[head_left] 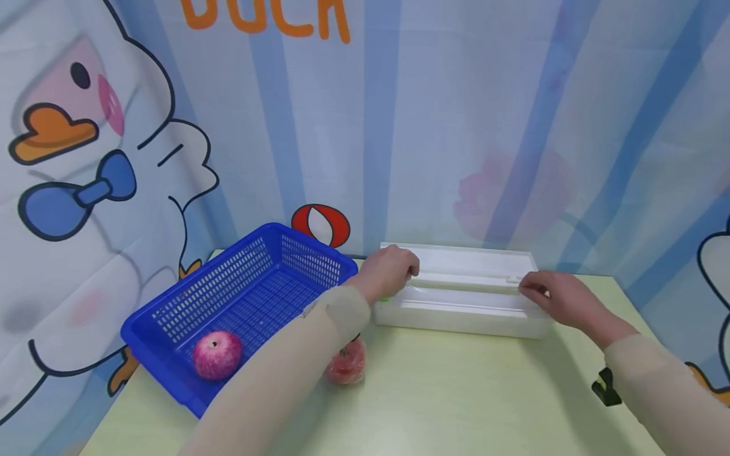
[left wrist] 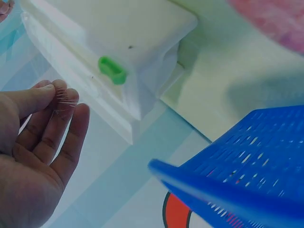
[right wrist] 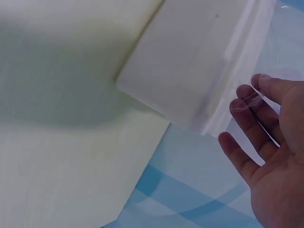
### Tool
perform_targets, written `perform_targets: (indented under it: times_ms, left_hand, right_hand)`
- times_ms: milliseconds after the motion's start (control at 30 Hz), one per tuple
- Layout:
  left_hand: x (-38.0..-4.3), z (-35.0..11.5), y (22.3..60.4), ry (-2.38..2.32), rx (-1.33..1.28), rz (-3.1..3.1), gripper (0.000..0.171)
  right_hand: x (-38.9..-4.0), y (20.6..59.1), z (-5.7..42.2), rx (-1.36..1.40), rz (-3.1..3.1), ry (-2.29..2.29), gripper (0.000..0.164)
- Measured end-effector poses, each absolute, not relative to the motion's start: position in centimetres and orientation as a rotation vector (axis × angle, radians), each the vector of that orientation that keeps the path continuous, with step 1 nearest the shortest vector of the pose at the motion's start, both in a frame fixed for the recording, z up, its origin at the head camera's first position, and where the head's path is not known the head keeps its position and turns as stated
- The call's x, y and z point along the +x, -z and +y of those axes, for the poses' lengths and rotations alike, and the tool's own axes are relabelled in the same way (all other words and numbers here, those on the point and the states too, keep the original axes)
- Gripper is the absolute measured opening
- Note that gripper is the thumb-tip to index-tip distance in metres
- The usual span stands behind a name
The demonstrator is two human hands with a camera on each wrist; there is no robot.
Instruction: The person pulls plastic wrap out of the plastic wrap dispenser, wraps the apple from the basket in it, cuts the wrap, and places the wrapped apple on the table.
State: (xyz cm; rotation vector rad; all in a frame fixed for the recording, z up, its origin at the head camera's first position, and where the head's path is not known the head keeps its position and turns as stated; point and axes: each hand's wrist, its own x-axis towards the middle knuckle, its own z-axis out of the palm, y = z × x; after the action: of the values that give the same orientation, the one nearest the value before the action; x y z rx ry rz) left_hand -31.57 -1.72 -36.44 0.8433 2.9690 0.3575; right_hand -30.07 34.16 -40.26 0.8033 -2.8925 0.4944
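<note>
On the table stands a white cling film dispenser (head_left: 456, 322) with its lid tipped back. My left hand (head_left: 390, 272) is over its left end, and the thumb and fingers pinch clear cling film (left wrist: 65, 99). At the right end, my right hand (head_left: 561, 297) likewise pinches a clear bit of film between thumb and fingertips. The film between the hands is hard to make out. A green piece (left wrist: 112, 70) sits on the dispenser's end. Partly behind my left forearm lies a red fruit (head_left: 346, 366) with a shiny, film-like surface.
A blue plastic basket (head_left: 165, 367) stands on the left of the table, holding a pinkish-red apple-like fruit (head_left: 217, 356). Behind the table (head_left: 456, 399) hangs a printed cloth (head_left: 422, 126). A black buckle (head_left: 606, 387) shows beside my right sleeve.
</note>
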Motion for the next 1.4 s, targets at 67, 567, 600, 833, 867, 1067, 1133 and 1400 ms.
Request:
perform_targets:
  times_ms: [67, 567, 600, 833, 867, 1067, 1133, 1400]
  left_hand:
    - [-31.8, -1.7, 36.0, -0.363, 0.831, 2.954, 0.028]
    - [-32.7, -2.3, 32.2, -0.436, 0.839, 2.934, 0.027]
    - [-32.8, -2.3, 31.9, -0.440, 0.845, 2.940, 0.026]
    - [-32.8, -2.5, 29.2, -0.451, 0.865, 2.969, 0.027]
    - [-32.8, -2.5, 28.7, -0.444, 0.869, 2.976, 0.027]
    - [-32.8, -2.7, 26.0, -0.443, 0.873, 3.000, 0.027]
    - [-32.7, -2.7, 25.3, -0.438, 0.887, 3.009, 0.027]
    - [-32.4, -3.1, 22.7, -0.459, 0.951, 3.069, 0.026]
  right_hand:
    - [-30.7, 39.7, 34.3, 0.801, -2.913, -0.525, 0.011]
    - [-32.1, 35.1, 34.8, 0.832, -2.934, -0.508, 0.016]
    - [-32.2, 34.8, 34.8, 0.834, -2.928, -0.501, 0.016]
    - [-32.4, 31.5, 34.7, 0.798, -2.944, -0.470, 0.016]
    - [-32.4, 31.0, 34.7, 0.789, -2.949, -0.473, 0.017]
    - [-32.6, 28.3, 34.7, 0.756, -2.950, -0.431, 0.021]
    - [-32.5, 27.6, 34.8, 0.742, -2.948, -0.398, 0.021]
    - [-32.0, 24.8, 34.7, 0.702, -2.925, -0.335, 0.023]
